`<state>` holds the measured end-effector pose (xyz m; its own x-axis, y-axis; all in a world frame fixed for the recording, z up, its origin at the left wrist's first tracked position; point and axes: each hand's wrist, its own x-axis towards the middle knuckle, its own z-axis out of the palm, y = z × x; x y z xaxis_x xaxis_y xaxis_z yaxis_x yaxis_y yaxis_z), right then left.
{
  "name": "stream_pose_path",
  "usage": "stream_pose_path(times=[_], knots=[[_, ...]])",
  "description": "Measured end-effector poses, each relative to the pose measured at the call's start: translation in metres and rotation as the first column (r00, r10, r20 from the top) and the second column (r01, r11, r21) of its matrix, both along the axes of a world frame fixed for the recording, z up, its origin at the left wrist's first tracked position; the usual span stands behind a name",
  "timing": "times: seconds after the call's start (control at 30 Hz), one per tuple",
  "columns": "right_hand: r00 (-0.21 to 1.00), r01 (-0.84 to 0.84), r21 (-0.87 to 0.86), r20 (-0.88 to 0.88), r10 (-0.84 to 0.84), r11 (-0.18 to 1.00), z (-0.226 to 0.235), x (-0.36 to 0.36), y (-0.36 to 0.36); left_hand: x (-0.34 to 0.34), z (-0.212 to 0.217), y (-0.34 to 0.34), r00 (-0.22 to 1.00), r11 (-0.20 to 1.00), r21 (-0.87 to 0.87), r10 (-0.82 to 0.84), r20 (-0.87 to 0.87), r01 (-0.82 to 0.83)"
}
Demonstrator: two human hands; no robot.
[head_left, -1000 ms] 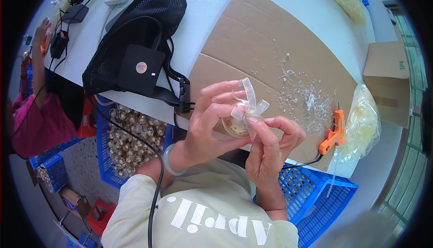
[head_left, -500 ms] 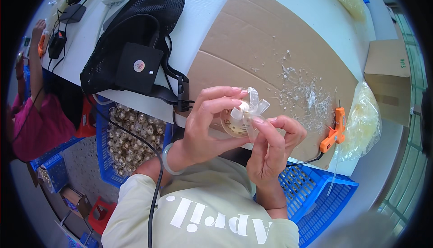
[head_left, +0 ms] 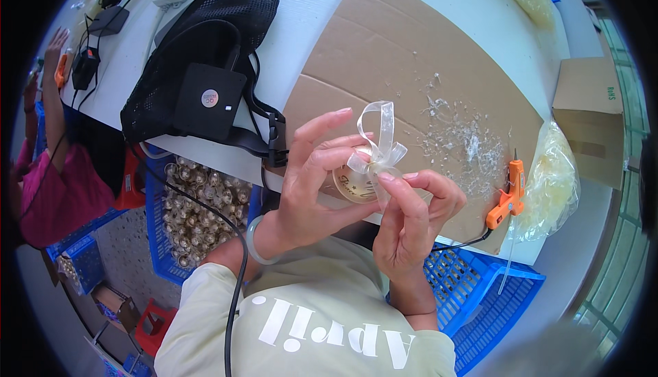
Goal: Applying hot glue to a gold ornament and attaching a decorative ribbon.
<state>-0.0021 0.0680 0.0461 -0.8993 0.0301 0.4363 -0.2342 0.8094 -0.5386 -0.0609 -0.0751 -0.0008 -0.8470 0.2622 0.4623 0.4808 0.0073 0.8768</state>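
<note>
A clear round bauble (head_left: 351, 184) with gold lettering is held by my left hand (head_left: 298, 185), its fingers curved over the top and the thumb below. A sheer white ribbon bow (head_left: 373, 166) sits on the bauble's top, and a ribbon loop (head_left: 384, 127) stands up from it. My right hand (head_left: 415, 219) pinches a piece of the bow's ribbon between thumb and forefinger, close against the bauble. The fingers partly cover the bauble's sides.
Below the hands' far side lies a cardboard sheet (head_left: 384, 55) strewn with glue strands (head_left: 473, 147). An orange glue gun (head_left: 508, 199) stands at its right beside a plastic bag (head_left: 552, 185). A blue crate of baubles (head_left: 156, 240) is at left, near a black mesh bag (head_left: 233, 27). Another person (head_left: 68, 192) works far left.
The ribbon loop now stands taller above the bow. My left index finger has lifted away from the bow, while my right hand keeps its pinch in nearly the same place.
</note>
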Motion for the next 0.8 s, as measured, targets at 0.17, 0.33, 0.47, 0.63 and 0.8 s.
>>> stream_pose_path(times=[0.17, 0.33, 0.47, 0.63, 0.8], knots=[[1.000, -0.009, -0.009, 0.011, 0.009, 1.000, 0.000, 0.000, -0.002, 0.003, -0.002, 0.004, 0.999, 0.998, 0.057, 0.031, 0.029, -0.032], [1.000, -0.010, 0.038, 0.028, 0.009, 0.999, 0.001, 0.000, -0.002, 0.001, -0.005, 0.003, 0.999, 0.997, 0.060, 0.039, -0.035, -0.037], [0.999, -0.028, 0.058, 0.038, 0.026, 0.998, 0.002, -0.003, -0.002, -0.001, -0.004, 0.002, 0.996, 0.998, 0.044, 0.054, -0.074, -0.050], [0.999, -0.034, 0.095, 0.045, 0.029, 0.995, 0.005, -0.003, 0.001, -0.004, -0.004, 0.004, 0.997, 0.998, 0.057, 0.015, -0.076, -0.011], [0.998, -0.012, -0.382, 0.054, 0.035, 0.924, 0.008, 0.006, 0.005, 0.004, -0.002, -0.006, 0.999, 0.994, 0.101, -0.033, 0.035, 0.030]])
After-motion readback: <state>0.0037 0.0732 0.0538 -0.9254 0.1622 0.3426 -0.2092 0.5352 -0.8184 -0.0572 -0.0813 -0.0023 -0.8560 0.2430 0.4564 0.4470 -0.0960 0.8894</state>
